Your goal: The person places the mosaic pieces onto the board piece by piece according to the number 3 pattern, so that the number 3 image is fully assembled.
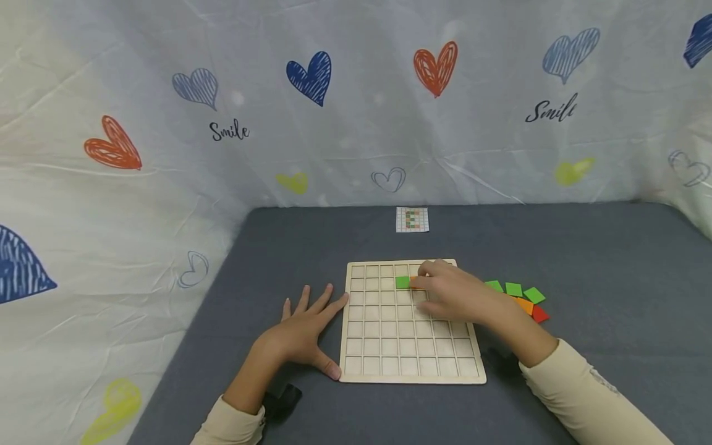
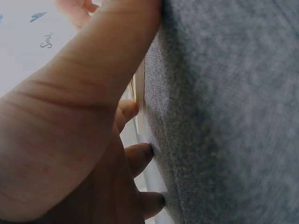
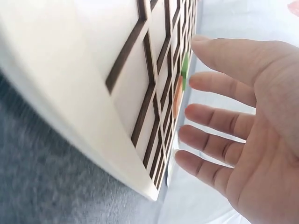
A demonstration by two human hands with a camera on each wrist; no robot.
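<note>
A pale wooden grid board (image 1: 411, 379) lies on the grey tabletop. In its upper rows sit a green square tile (image 1: 403, 282) and, touching its right side, an orange tile (image 1: 414, 282) partly covered by my fingers. My right hand (image 1: 453, 295) hovers over the upper right of the board. The right wrist view shows its fingers fairly straight and apart, with nothing between them, near the orange tile (image 3: 178, 96). My left hand (image 1: 300, 334) is spread on the table, thumb and index fingertip against the board's left edge.
Right of the board, partly behind my right forearm, lie several loose tiles: green (image 1: 513, 289), orange (image 1: 524, 305) and red (image 1: 540, 314). A small card (image 1: 412, 220) with a coloured grid pattern lies beyond the board. Behind the table hangs a heart-printed curtain (image 1: 356, 136).
</note>
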